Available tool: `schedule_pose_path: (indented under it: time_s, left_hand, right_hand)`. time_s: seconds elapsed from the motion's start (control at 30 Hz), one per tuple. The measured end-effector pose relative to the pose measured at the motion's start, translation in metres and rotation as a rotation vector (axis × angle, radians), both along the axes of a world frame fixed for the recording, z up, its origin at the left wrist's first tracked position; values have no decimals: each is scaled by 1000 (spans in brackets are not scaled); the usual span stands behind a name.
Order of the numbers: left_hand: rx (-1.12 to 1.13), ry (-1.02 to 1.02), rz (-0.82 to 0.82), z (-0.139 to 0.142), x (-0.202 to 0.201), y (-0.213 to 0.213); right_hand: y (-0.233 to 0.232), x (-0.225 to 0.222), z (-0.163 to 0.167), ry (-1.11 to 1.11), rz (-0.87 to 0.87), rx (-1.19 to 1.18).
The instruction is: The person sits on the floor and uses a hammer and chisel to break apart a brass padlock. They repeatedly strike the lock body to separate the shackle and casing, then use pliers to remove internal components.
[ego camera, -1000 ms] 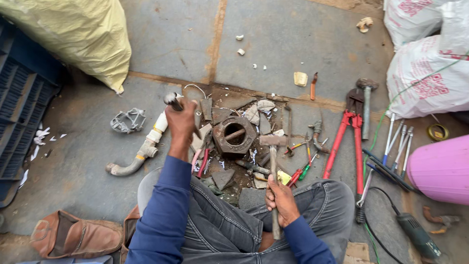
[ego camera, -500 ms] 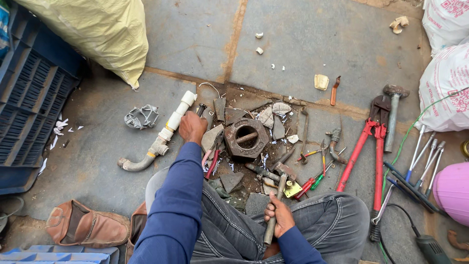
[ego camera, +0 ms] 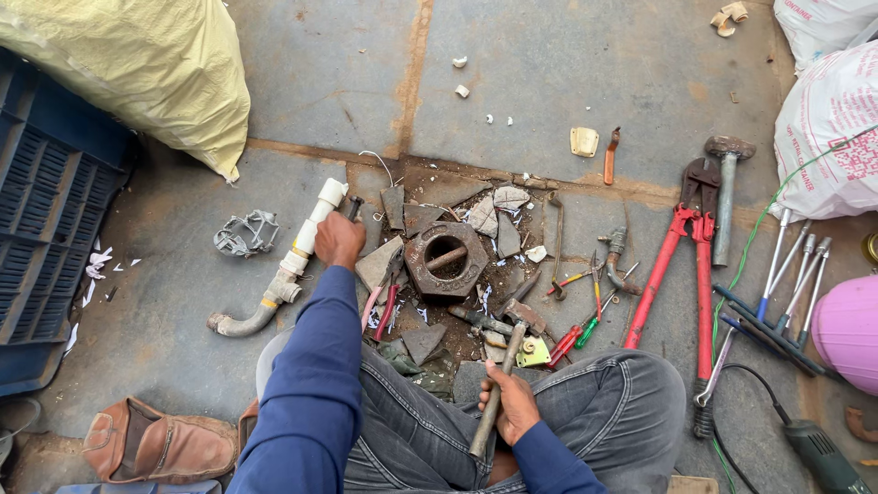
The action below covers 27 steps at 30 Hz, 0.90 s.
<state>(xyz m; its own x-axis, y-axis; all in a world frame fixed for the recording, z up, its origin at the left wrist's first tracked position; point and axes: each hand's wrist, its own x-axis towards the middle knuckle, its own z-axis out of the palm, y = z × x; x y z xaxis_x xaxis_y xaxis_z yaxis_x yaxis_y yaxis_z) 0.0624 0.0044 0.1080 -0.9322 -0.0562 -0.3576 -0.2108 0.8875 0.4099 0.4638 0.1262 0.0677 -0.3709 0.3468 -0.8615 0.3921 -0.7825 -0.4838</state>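
I sit on the concrete floor with my knees [ego camera: 585,412] up. My left hand [ego camera: 338,240] is closed around a small dark metal piece [ego camera: 355,207] and rests next to a white plastic pipe [ego camera: 306,238] that ends in a grey metal elbow. My right hand [ego camera: 508,404] grips the wooden handle of a hammer [ego camera: 501,375], whose head lies on the floor by my knee. Between both hands sits a rusty hexagonal iron block [ego camera: 446,263] with a round hole, ringed by broken stone and metal scraps.
Red bolt cutters [ego camera: 681,265], a sledgehammer [ego camera: 727,183], long socket wrenches [ego camera: 791,274], screwdrivers [ego camera: 581,334] and a corded power tool [ego camera: 814,453] lie at right. A yellow sack [ego camera: 137,64] and blue crate [ego camera: 46,229] stand at left, white sacks [ego camera: 823,119] and a pink round object [ego camera: 846,329] at right, a brown shoe [ego camera: 155,444] near me.
My left hand has drawn back and down with the small dark piece, ending beside the white pipe. The right hand keeps hold of the hammer and has shifted slightly.
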Motion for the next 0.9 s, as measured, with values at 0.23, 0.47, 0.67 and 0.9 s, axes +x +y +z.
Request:
schedule_pose_path:
  time_s: [0.23, 0.47, 0.67, 0.9]
  left_hand:
    - [526, -90, -101, 70, 29, 5]
    - [737, 108, -528, 115, 122, 15]
    - [939, 213, -693, 135, 173, 24]
    - [1066, 299, -782, 146, 171, 17]
  right_hand:
    - [-5, 9, -5, 125, -50, 145]
    - [-14, -9, 84, 230, 184, 1203]
    - [-11, -67, 153, 369, 283, 1208]
    - [-10, -87, 168, 229, 267, 1443]
